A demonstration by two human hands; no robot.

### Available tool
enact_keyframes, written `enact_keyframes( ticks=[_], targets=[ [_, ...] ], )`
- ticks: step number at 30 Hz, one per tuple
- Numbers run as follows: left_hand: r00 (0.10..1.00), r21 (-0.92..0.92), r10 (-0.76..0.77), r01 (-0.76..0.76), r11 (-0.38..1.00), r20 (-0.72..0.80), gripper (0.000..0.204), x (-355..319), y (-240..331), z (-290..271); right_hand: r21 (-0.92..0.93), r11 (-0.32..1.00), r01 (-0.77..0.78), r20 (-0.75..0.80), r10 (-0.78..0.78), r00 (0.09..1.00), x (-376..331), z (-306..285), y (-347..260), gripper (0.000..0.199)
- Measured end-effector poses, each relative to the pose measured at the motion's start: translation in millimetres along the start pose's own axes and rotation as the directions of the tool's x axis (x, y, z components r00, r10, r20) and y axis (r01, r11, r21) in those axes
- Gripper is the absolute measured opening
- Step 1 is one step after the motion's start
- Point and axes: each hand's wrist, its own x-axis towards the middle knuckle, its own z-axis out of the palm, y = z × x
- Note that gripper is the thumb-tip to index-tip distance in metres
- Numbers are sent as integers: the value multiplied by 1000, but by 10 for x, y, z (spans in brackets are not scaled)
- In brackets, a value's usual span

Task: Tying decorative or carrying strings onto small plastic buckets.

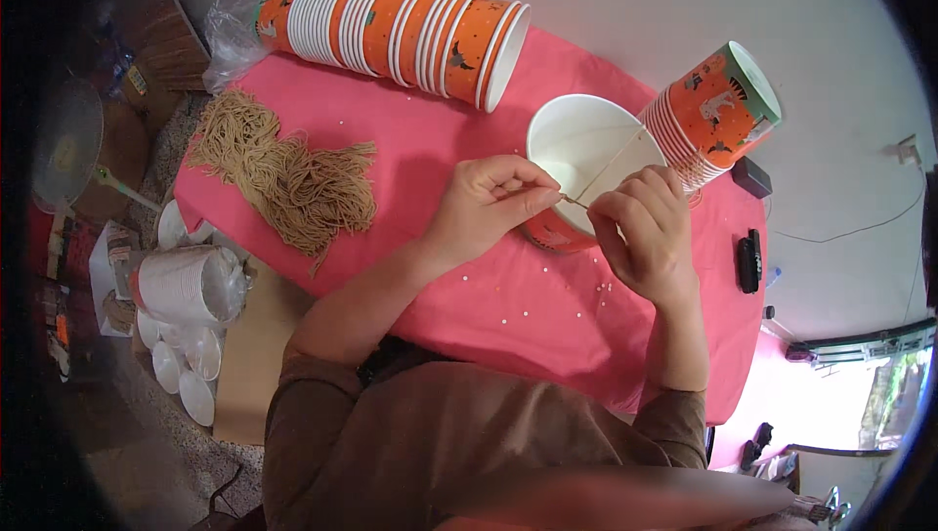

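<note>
A paper bucket (557, 140), white inside and orange outside, stands on the table in front of me. Thin tan string (613, 159) runs from the right part of its rim down across the mouth to my hands. At the near rim my left hand (486, 204) pinches the string between thumb and forefinger. My right hand (645, 238) is closed on the string just to the right, with a short twisted bit between the two hands. The exact fingertip hold of the right hand is partly hidden. To the left lies a loose bundle of cut tan strings (293, 184).
A long nested row of orange buckets (391, 33) lies along the back. Another bucket stack (718, 106) stands upside down at the right. Small white bits (525, 313) dot the pink tablecloth (449, 326). A black object (749, 262) lies near the right edge.
</note>
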Motion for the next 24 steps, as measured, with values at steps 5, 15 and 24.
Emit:
enact_keyframes(
  ticks=[5, 15, 24],
  targets=[
    [999, -22, 35, -35, 999, 7, 7, -13, -24, -42, -79, 996, 43, 41, -40, 998, -13, -6, -31, 20],
    [993, 161, 115, -120, 980, 41, 5, -255, -47, -179, -161, 970, 184, 61, -176, 983, -156, 155, -375, 19],
    [970, 390, 244, -233, 891, 22, 9, -356, -127, -241, 32, 999, -16, 83, 14, 996, -173, -44, -298, 24]
  ],
)
